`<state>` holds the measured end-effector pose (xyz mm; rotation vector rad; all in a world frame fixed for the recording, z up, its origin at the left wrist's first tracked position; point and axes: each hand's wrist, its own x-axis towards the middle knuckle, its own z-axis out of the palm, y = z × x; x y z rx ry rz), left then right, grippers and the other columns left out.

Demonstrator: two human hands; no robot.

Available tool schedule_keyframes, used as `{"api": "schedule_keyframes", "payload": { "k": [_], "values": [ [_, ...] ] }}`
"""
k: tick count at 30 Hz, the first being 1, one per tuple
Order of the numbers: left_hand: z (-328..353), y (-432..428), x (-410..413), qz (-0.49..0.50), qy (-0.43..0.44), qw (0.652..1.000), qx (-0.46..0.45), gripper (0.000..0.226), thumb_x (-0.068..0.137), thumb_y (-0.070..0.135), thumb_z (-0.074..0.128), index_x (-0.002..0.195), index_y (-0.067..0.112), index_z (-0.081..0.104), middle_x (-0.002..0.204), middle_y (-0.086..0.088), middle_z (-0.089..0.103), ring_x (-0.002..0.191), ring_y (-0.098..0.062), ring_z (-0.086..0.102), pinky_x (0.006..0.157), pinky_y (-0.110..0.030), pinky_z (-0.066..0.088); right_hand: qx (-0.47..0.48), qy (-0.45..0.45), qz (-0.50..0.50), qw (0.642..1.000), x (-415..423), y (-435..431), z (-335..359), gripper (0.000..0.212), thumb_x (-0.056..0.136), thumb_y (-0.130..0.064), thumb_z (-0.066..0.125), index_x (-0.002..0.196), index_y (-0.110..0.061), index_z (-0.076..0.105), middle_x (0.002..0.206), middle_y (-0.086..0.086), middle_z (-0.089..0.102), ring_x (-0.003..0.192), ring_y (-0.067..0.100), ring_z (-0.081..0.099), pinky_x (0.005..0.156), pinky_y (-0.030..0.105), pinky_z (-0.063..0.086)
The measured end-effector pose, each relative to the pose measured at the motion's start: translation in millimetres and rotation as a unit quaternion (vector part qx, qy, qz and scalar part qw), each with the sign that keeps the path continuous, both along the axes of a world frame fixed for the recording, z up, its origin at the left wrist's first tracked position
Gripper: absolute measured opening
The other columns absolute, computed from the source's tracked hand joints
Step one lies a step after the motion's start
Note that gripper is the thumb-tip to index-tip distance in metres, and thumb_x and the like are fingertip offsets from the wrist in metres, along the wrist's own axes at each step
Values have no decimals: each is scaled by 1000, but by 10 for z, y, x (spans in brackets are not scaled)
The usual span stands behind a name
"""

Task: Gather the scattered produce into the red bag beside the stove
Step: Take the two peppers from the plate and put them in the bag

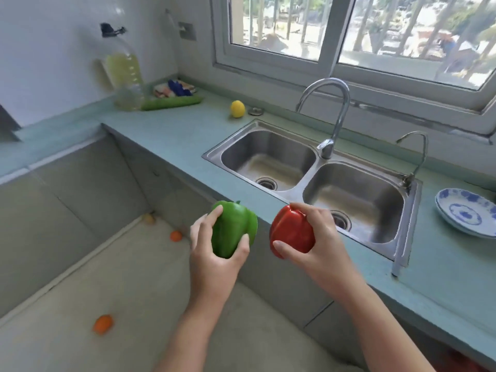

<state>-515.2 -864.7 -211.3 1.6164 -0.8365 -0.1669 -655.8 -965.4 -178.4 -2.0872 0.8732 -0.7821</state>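
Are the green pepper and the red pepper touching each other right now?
Apart. The head view shows a clear strip of counter edge between the green pepper in the left hand and the red pepper in the right hand.

Both bare forearms reach up from the frame's bottom; the left hand and right hand each curl in a closed grip, thumbs nearest the camera, side by side at centre.
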Motion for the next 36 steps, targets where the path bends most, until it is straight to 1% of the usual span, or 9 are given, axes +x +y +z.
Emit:
{"api": "schedule_keyframes", "payload": {
  "k": [3,5,10,15,21,24,26,29,36],
  "values": [
    [-19,310,-87,50,-3,999,18,57,63,47,63,117,45,44,123,2,46,107,14,42,79,4,30,19,-5,52,998,44,161,-16,63,66,-26,79,111,-50,42,115,-6,42,100,-15,42,75,-6,30],
    [-72,502,-149,82,-7,996,33,59,61,50,59,118,43,45,123,0,47,109,9,43,81,3,30,41,-7,77,996,65,260,-63,62,66,-28,78,115,-46,45,116,-8,42,102,-11,45,75,-5,31],
    [-135,988,-285,146,-7,987,60,57,62,51,59,117,47,41,120,5,48,108,15,41,82,3,29,77,-23,148,986,132,620,-125,65,66,-24,78,120,-39,46,116,-10,42,100,-19,40,73,-6,31],
    [-96,1333,-286,190,-34,979,67,58,64,49,58,119,43,41,120,3,48,109,17,39,83,3,28,79,-33,197,977,269,921,-71,63,66,-23,78,116,-43,45,114,-17,41,97,-21,41,72,-5,32],
    [-97,1837,-141,250,-26,966,55,58,64,50,58,118,46,40,117,9,47,109,14,39,84,2,28,79,-18,238,968,572,1331,-53,63,67,-22,78,118,-41,46,117,-10,41,98,-20,41,70,-4,35],
    [-109,2163,-30,276,-35,959,56,58,65,50,59,119,45,39,117,16,44,111,8,41,85,1,29,67,-4,270,960,802,1643,-67,63,67,-21,78,118,-39,45,117,-8,41,96,-23,40,63,-2,38],
    [-130,2431,89,295,-39,953,54,59,66,48,59,122,39,42,116,11,46,112,7,41,86,0,30,63,4,288,956,986,1879,-71,63,67,-22,78,118,-40,45,117,-8,41,98,-20,41,64,-3,37],
    [-145,2888,332,321,-41,945,52,61,66,47,59,123,33,44,121,0,47,112,13,39,85,1,30,52,11,309,949,1306,2292,-84,64,66,-22,78,118,-40,45,118,-8,41,101,-16,41,70,-6,33],
    [-118,4184,1071,397,-51,915,54,64,66,40,66,126,29,45,124,0,44,111,17,37,84,4,29,29,23,391,920,2281,3527,-61,64,67,-26,78,117,-43,41,116,-11,39,100,-20,38,73,-6,32]
  ]
}}
